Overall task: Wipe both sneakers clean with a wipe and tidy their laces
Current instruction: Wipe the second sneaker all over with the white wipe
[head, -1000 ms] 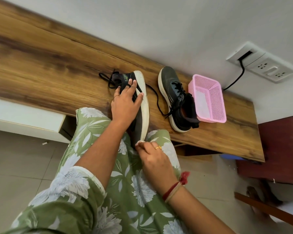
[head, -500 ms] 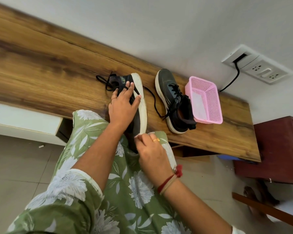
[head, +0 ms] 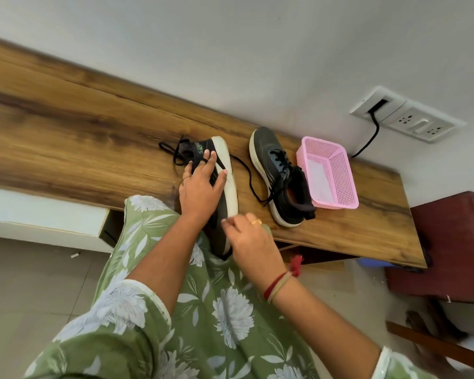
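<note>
One dark sneaker (head: 222,157) with a white sole lies on its side, its toe hanging over the front edge of the wooden bench (head: 80,138) onto my lap. My left hand (head: 200,187) lies flat on its upper, fingers spread, thumb on the white sole edge. My right hand (head: 246,236) is at the sole near the toe, its fingertips pinched on a small white wipe (head: 224,221), mostly hidden. Loose black laces (head: 173,151) trail from this shoe. The second sneaker (head: 279,173) stands upright to the right, its laces loose.
A pink mesh basket (head: 340,170) stands against the second sneaker's right side, near the wall. A socket plate with a black cable (head: 372,132) is on the wall behind it. A dark red cabinet (head: 454,242) is at the right, tiled floor at the left.
My right hand has slid up along the white sole from the toe end. My left hand stays pressed on the same sneaker.
</note>
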Demonstrator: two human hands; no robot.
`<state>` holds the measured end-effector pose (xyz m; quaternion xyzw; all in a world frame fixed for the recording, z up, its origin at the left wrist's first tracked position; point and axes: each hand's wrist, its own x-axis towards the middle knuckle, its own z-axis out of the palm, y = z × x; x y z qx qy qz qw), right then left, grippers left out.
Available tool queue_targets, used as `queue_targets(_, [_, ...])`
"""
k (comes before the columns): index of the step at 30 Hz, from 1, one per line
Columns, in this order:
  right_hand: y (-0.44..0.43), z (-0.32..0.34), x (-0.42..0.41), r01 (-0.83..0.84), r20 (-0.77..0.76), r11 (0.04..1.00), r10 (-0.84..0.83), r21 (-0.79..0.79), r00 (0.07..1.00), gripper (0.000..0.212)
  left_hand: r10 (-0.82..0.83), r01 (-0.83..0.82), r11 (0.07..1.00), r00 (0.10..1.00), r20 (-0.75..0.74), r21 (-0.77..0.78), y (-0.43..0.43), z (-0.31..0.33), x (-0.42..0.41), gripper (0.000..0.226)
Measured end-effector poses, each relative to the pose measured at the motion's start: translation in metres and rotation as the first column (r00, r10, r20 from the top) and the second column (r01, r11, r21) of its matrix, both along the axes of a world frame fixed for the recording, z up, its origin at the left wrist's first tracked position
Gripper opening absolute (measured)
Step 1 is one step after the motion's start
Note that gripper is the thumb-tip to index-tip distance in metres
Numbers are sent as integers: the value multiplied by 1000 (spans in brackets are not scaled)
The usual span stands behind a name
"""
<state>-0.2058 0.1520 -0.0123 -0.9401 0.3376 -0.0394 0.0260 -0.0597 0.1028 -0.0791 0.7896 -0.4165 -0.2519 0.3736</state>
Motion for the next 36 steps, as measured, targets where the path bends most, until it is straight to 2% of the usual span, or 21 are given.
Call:
queue_targets(5, [40, -24, -18, -78, -15, 995, 80, 65, 997, 14, 10, -10, 1000, 1000, -10, -9, 1, 0, -1, 54])
queue_targets(7, [34, -18, -17, -114, 38, 993, 113, 37, 993, 13, 11, -11, 1000, 1000, -9, -18, 1, 0, 0, 54])
queue_targets(9, [8, -2, -1, -52, 184, 999, 49, 11, 982, 28, 7, -7, 1000, 1000, -6, -15, 1, 0, 0, 54])
queue_targets(11, [-32, 15, 22, 120, 303, 992, -130, 49, 944, 32, 1, -1, 1000, 1000, -4, -1, 0, 0, 1, 54])
queue_targets(13, [-71, 20, 42, 222, 270, 970, -241, 101, 932, 27, -1, 1, 1000, 1000, 0, -2, 0, 1, 0, 53])
queue_targets(17, [-91, 3, 50, 147, 55, 982, -154, 119, 987, 20, 8, -8, 1000, 1000, -2, -9, -1, 2, -2, 47])
queue_targets(23, [-24, -2, 13, 56, 139, 998, -55, -4, 989, 15, 31, -31, 999, 1000, 3, -27, -4, 0, -3, 46])
queue_targets(28, [11, -14, -6, 88, 131, 996, -85, -23, 988, 10, 30, -29, 999, 999, 18, -35, -3, 0, -5, 46])
queue_targets(32, [17, -13, -2, 71, 67, 996, -75, 62, 995, 9, 10, -10, 1000, 999, 35, -15, -1, 0, -3, 46])
queue_targets(34, [17, -7, -4, 112, 67, 974, -127, 197, 990, 10, 24, -23, 999, 999, 46, -24, 1, 0, -2, 48])
queue_targets(36, [15, -2, -7, 169, 131, 907, -235, 387, 963, 21, 107, -108, 994, 993, -39, -11, -2, 5, 5, 57])
